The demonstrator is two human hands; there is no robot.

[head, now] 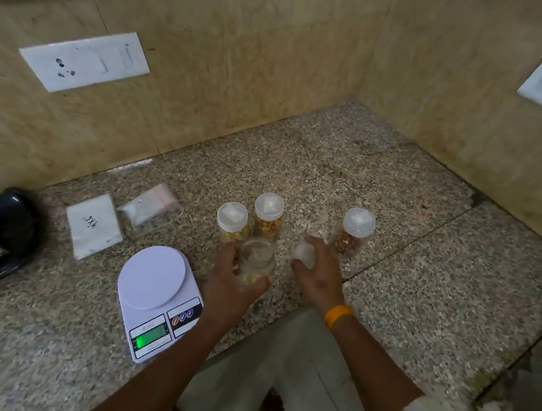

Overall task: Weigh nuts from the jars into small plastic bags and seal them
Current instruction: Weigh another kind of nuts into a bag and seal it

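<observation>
Beside the scale (pixel 154 296), hands grip open jar (pixel 256 262) and lid (pixel 305 251).

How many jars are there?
4: the open jar in the left hand, two lidded jars just behind it, and one lidded jar farther right.

I see a speckled, polished stone desk (pixel 298 175), a glossy white plastic scale (pixel 155 296) at seven o'clock, and clear plastic jars (pixel 267 218).

White kitchen scale (pixel 156 290) with a green display (pixel 152 334); speckled grey-brown granite table (pixel 331 164); clear jars with white lids (pixel 232 216); orange wristband (pixel 338 315); black bowl (pixel 15 217).
</observation>
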